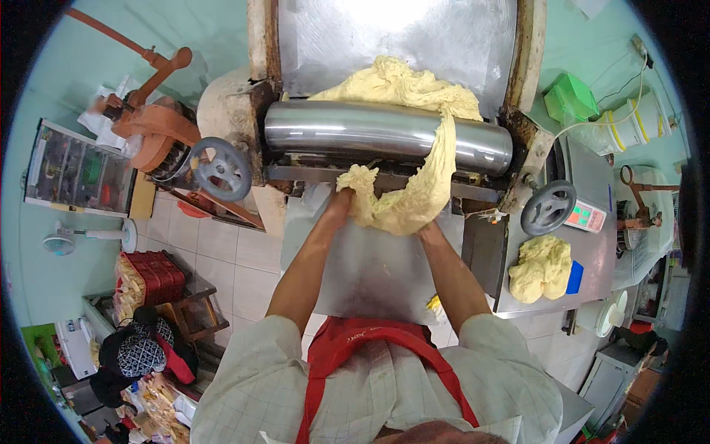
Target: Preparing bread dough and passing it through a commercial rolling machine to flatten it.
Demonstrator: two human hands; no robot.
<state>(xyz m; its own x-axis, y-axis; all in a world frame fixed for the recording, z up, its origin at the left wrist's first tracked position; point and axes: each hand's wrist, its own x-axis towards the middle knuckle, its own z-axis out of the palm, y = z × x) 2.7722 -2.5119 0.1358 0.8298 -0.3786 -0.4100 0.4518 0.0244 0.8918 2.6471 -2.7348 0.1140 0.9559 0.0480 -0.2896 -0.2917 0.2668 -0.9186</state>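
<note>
Below the steel roller (pixel 388 137), both bare hands meet the front part of a long piece of pale yellow dough (pixel 403 209). The left hand (pixel 341 204) is at its ragged left end, the dough covering the fingers, so I cannot tell how tightly they close. The right hand (pixel 429 229) sits at the lower edge of the sagging part, mostly hidden behind it, and its grip cannot be told either. From there the dough rises as a thick strip over the right half of the roller and reaches the bulky part heaped behind it, against the sloping metal plate (pixel 318 48). Under the hands is a smooth grey tray (pixel 370 270), near the red apron (pixel 377 334). A grey wheel stands at either side of the machine, the left wheel (pixel 222 169) and the right wheel (pixel 548 208). On the table (pixel 595 259) to the right, a second lump (pixel 541 268) of dough lies just beside a blue scraper (pixel 575 278), with a scale (pixel 586 216) farther back. At lower left, well apart, another person (pixel 142 351) is near a red crate (pixel 151 277).
</note>
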